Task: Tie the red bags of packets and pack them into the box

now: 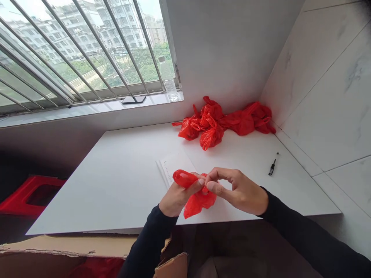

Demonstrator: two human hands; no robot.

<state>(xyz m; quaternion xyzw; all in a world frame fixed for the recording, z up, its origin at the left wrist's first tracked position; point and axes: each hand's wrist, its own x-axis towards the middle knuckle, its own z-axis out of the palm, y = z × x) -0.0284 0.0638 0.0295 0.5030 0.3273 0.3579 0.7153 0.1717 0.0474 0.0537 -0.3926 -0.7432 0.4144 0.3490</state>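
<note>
A red plastic bag (pixel 199 202) is bunched between my two hands, above the front edge of the white table. My left hand (pixel 179 195) is closed round its gathered neck, and a rounded red loop sticks out above the thumb. The thumb and forefinger of my right hand (pixel 236 189) pinch the bag at the same spot, close to the left fingertips. Beneath the hands lies an open notebook (pixel 174 164) with handwriting on its page, partly hidden by the left hand and the bag.
Several tied red bags (pixel 210 119) lie at the table's back, against the wall. A black pen (pixel 271 168) rests on the right side. On the sill stand a clear bottle (pixel 168 81) and a phone (pixel 133 100). A cardboard box (pixel 69 244) is below the front edge, a red stool (pixel 17 197) at left.
</note>
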